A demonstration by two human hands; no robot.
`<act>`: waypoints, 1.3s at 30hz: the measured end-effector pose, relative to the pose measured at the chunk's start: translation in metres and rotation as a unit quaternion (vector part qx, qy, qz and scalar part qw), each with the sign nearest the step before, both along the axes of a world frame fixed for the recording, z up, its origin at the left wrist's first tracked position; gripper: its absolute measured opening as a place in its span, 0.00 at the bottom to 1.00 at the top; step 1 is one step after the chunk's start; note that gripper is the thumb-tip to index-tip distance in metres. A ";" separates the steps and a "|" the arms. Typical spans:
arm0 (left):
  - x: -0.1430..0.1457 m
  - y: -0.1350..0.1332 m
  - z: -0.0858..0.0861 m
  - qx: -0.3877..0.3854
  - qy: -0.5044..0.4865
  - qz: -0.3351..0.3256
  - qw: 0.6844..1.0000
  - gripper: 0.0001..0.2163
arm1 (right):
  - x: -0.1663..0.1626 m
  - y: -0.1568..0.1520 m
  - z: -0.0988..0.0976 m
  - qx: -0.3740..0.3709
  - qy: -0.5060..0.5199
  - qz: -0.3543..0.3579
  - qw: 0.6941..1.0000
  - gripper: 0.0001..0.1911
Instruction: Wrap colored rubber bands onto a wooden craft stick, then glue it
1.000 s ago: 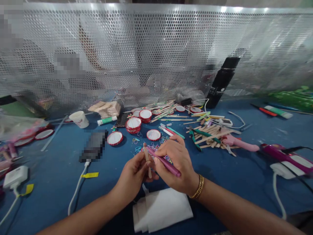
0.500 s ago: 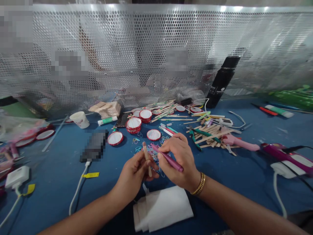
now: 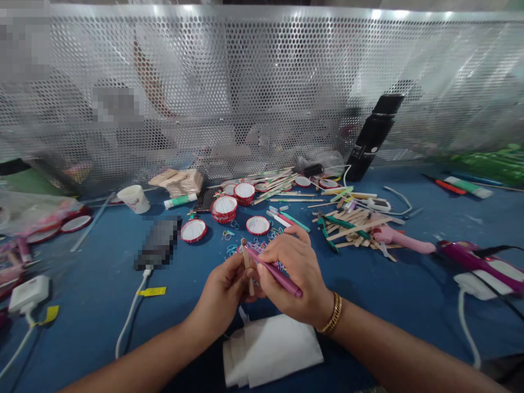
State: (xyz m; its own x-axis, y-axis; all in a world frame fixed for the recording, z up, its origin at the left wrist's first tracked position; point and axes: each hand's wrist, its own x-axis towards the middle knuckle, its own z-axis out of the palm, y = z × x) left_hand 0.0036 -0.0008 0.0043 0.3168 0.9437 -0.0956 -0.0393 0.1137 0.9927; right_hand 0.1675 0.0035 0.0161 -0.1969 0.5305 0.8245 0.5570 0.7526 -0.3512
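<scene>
Between the thumb and fingers of my left hand (image 3: pixel 224 285) a flat wooden craft stick (image 3: pixel 246 261) stands nearly upright. My right hand (image 3: pixel 292 265) is closed around a purple marker pen (image 3: pixel 282 279), its tip at the upper part of the stick. Whether the tip touches the wood I cannot tell. Small coloured rubber bands (image 3: pixel 275 236) lie heaped on the table behind both hands. A folded white cloth (image 3: pixel 282 349) lies just below them. Round red-rimmed discs (image 3: pixel 257 225) sit beyond the bands, some of them stacked.
To the right are a pile of wooden sticks (image 3: pixel 352 226), a pink glue gun (image 3: pixel 403 240) and a black bottle (image 3: pixel 374 136). On the left lie a phone (image 3: pixel 159 243) with a white cable and a paper cup (image 3: pixel 134 200). A perforated metal screen (image 3: pixel 262 98) closes off the back.
My right hand has moved slightly left, bringing the marker's tip against or very near the top part of the stick. My left hand has stayed almost still.
</scene>
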 end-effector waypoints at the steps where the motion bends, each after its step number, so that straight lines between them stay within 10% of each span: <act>1: 0.000 0.000 0.000 0.002 0.003 0.003 1.000 0.18 | 0.001 0.001 0.000 -0.002 -0.001 -0.005 1.000 0.04; 39: -0.001 0.002 -0.006 0.013 -0.003 -0.022 1.000 0.17 | 0.000 -0.001 0.004 -0.001 0.000 0.007 1.000 0.03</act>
